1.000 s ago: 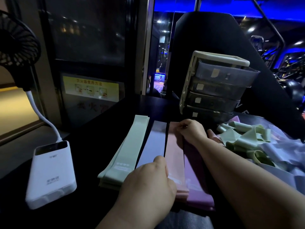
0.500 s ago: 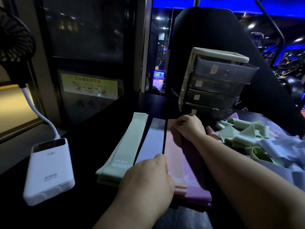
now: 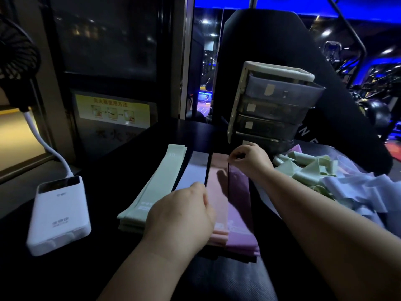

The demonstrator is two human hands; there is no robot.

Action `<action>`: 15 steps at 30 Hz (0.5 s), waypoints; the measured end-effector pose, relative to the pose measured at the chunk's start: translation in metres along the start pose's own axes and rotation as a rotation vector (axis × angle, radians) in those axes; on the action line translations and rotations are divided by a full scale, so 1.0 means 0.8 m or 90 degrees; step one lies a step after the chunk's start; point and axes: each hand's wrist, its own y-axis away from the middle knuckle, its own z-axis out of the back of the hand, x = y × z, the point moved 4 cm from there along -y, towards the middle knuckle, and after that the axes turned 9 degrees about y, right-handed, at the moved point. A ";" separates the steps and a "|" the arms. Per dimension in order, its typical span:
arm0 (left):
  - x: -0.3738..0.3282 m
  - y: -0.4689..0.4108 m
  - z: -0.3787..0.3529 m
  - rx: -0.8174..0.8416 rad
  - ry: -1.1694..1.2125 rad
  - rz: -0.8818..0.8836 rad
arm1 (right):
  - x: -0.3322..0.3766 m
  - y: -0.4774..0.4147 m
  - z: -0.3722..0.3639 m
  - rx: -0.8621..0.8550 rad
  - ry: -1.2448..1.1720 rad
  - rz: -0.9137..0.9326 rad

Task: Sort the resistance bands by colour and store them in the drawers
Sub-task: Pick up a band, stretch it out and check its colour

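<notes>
Four flat stacks of resistance bands lie side by side on the black table: green [image 3: 158, 187], lavender [image 3: 196, 170], pink [image 3: 218, 205] and purple [image 3: 239, 209]. My right hand [image 3: 249, 159] pinches the far end of the top purple band and holds it a little off the stack. The back of my left hand [image 3: 182, 218] faces me over the near ends of the lavender and pink stacks, with its fingers hidden underneath. Behind the stacks stands the small drawer unit [image 3: 271, 109], its tinted drawers pushed in.
A loose heap of unsorted green bands [image 3: 312, 170] and pale blue bands [image 3: 360, 187] lies to the right. On the left sits a white power bank [image 3: 58, 213], cabled to a black fan [image 3: 15, 53]. A dark chair back [image 3: 282, 44] rises behind the drawers.
My right hand has risen slightly at the far end of the purple band, and its shadow falls on the pink stack. My left hand has stayed in place.
</notes>
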 end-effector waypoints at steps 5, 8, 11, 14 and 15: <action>-0.029 -0.007 -0.001 -0.051 0.042 -0.013 | -0.028 0.024 0.039 -0.022 0.024 -0.002; -0.054 -0.011 -0.013 -0.042 0.063 -0.031 | -0.048 0.037 0.061 -0.011 0.014 0.008; -0.085 -0.019 -0.031 0.001 0.074 -0.048 | -0.070 0.053 0.097 -0.026 0.053 0.036; -0.124 -0.031 -0.058 0.047 0.067 -0.073 | -0.109 0.065 0.139 -0.069 0.086 0.022; -0.138 -0.035 -0.069 0.063 0.064 -0.080 | -0.127 0.068 0.151 -0.080 0.085 0.003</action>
